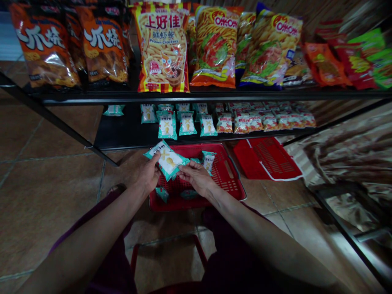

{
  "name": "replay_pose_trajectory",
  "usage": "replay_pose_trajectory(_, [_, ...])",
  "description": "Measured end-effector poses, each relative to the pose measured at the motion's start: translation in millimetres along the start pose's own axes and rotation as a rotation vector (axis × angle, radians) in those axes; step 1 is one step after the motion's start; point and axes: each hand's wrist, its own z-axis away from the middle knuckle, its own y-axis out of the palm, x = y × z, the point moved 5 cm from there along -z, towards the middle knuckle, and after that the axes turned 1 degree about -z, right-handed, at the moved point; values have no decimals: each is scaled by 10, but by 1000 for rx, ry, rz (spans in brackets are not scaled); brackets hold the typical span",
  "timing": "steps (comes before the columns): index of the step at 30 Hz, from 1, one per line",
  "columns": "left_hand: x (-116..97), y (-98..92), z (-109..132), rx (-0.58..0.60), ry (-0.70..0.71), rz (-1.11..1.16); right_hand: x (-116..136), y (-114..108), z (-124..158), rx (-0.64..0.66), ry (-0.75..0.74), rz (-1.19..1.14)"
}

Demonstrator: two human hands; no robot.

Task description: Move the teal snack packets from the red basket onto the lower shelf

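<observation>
A small white and teal snack packet point(167, 159) is held flat between both hands above a red plastic basket point(232, 185) on the floor. My left hand point(148, 173) grips its left edge with closed fingers. My right hand point(196, 175) pinches its right lower corner. Several more teal packets point(208, 159) lie in the basket. On the low black shelf point(122, 130) behind stand matching teal packets point(167, 125) and a row of red and white packets point(263, 121).
The upper shelf carries large snack bags: orange ones point(104, 41) at left, a striped prawn cracker bag point(163, 47) in the middle, others to the right. A second red basket point(266, 159) lies on the tiled floor at right. A glass counter edge point(352, 220) runs at right.
</observation>
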Motion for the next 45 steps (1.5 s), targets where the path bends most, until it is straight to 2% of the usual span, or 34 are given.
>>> replay_pose_trajectory(7, [-11,28,56,-23,-30,-1,-33,22,2,-4,-10,-15])
replay_pose_trajectory(17, [44,-96,-97,-19,-46,-9,-108,109,22,23,3,-54])
replay_pose_trajectory(20, [10,-109,-65,-8,-51,-15,-154,156,41,30,7,-65])
replay_pose_trajectory(25, [-47,-87,72,42,-157,-34,-246,225,19,58,39,-78])
replay_pose_trajectory(27, [-81,-84,98,66,-159,-33,-278,255,-14,62,47,-73])
replay_pose_trajectory(35, [-316,-250,31,64,43,-21,-426,451,-140,113,78,-53])
replay_pose_trajectory(39, [-478,-367,-18,56,157,-78,-465,510,-253,114,21,24])
replay_pose_trajectory(45, [-636,-438,-285,107,236,-210,-458,557,-507,57,-42,234])
